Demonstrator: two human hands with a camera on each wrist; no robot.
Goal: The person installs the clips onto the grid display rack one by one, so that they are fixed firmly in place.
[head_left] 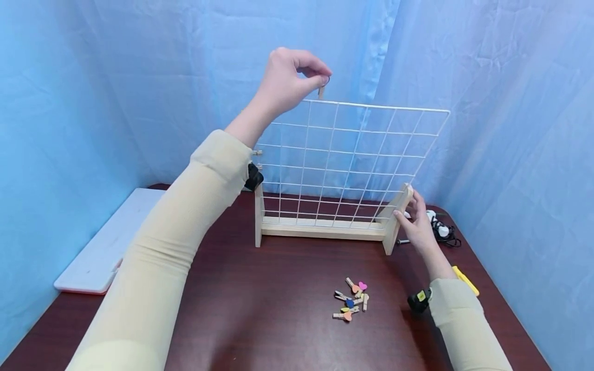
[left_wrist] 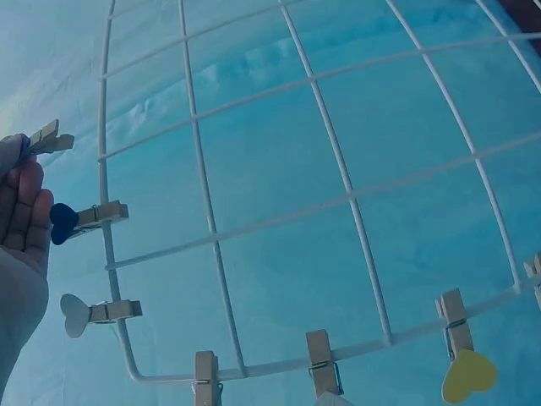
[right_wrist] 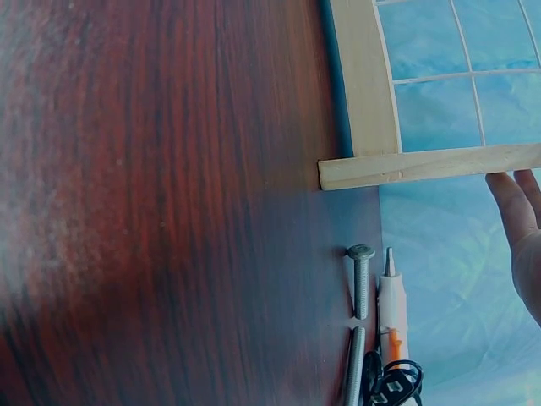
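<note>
In the head view my left hand [head_left: 292, 82] pinches a small wooden clothespin [head_left: 321, 93] just above the top wire of a white grid panel [head_left: 394, 107]. The left wrist view shows that clothespin [left_wrist: 49, 138] apart from the wire. Clothespins with a dark blue heart [left_wrist: 63, 223], a white heart [left_wrist: 76, 315] and a yellow heart [left_wrist: 469, 376] are among several clipped along the panel's edges. My right hand [head_left: 421, 226] grips the right side of the wooden stand [head_left: 396, 221], which holds the panel upright. Its fingers touch the wood in the right wrist view.
Several heart clothespins [head_left: 350, 303] lie in a pile on the dark table [head_left: 278, 299]. A white board [head_left: 111, 237] lies at left. Beyond the right hand are bolts [right_wrist: 361, 283], a glue gun [right_wrist: 392, 304] with black cord, and a yellow tool [head_left: 465, 281].
</note>
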